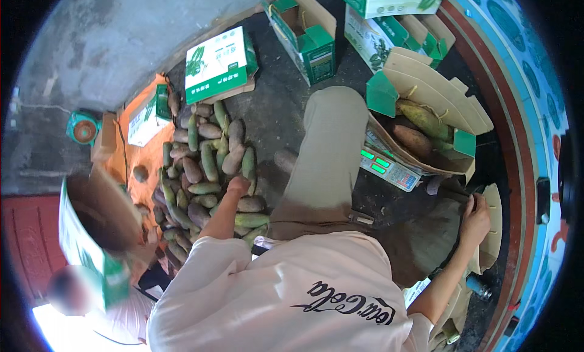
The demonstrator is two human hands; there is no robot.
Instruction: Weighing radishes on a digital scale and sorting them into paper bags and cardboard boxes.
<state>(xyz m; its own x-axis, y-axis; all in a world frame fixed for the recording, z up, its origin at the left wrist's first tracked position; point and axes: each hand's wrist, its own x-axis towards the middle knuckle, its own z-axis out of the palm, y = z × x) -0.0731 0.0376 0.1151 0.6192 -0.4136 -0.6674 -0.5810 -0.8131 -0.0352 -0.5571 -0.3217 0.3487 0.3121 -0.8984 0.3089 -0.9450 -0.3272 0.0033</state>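
Note:
My left hand (238, 185) reaches into a heap of long green and brown gourds (210, 163) on the dark floor. It is beside a brown gourd (233, 161); its fingers are hidden, so a grip cannot be made out. My right hand (477, 217) is bent closed by my right knee, next to the flap of an open carton (490, 224). What its fingers hold, if anything, is not visible. To the right of my left leg, an open green and white carton (380, 93) holds several large gourds (420, 124) by a digital scale (389, 169) with lit green displays.
At the far side stand a closed carton (216, 66), an open carton (307, 48) and stacked cartons (392, 24). Another person (118, 315) sits at the lower left by a blurred, tilted carton (100, 230). Orange sheeting (118, 157) lies beyond the heap; a patterned blue wall edges the right.

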